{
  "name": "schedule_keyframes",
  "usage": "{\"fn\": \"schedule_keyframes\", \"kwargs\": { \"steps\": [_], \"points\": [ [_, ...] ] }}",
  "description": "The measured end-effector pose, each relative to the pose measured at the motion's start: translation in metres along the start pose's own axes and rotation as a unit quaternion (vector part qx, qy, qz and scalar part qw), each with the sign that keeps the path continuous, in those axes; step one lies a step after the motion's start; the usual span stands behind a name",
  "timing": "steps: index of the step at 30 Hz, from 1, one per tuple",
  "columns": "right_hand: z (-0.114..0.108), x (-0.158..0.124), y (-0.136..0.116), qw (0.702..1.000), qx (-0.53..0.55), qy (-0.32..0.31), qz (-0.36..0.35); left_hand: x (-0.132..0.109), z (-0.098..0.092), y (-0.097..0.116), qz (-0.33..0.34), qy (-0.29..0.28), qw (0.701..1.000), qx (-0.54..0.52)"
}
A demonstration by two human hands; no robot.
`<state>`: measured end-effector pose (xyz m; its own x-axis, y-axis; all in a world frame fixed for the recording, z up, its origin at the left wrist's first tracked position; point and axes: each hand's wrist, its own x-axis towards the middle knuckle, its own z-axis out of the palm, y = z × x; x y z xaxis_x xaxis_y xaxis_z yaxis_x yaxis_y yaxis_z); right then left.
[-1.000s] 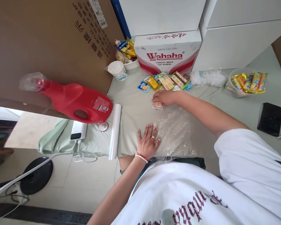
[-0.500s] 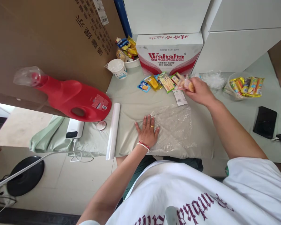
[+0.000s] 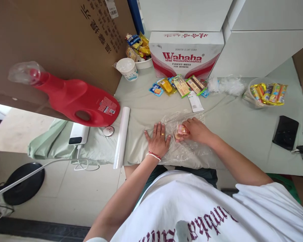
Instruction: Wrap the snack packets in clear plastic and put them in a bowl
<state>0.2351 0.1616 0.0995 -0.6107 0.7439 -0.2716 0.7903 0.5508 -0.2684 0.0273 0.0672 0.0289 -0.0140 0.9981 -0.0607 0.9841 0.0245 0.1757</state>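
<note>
Cloth (image 3: 237,124): snack packet (image 3: 181,130) now over clear film (image 3: 176,150).

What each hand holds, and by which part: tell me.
The right hand grips a small packet by its right side. The left hand lies palm down, fingers spread, holding nothing.

The packet (image 3: 182,131) is pink and orange, the cloth (image 3: 237,131) pale green, the jug (image 3: 74,95) red, the box (image 3: 185,55) white with curved red bands

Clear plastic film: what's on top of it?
The right hand holds a wrapped snack over the film; the left hand lies at the film's left edge. What the hands cover is hidden.
</note>
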Motion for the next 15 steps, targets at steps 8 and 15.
{"fn": "schedule_keyframes", "kwargs": {
  "steps": [8, 15],
  "points": [
    [0.016, -0.013, -0.019, 0.993, -0.041, 0.021, -0.109, 0.0, 0.0, -0.001, 0.0, 0.004, 1.0, -0.015],
    [0.028, -0.021, -0.011, 0.989, -0.062, 0.03, -0.131, -0.002, -0.001, 0.0, -0.017, 0.017, 1.0, -0.02]
  ]
}}
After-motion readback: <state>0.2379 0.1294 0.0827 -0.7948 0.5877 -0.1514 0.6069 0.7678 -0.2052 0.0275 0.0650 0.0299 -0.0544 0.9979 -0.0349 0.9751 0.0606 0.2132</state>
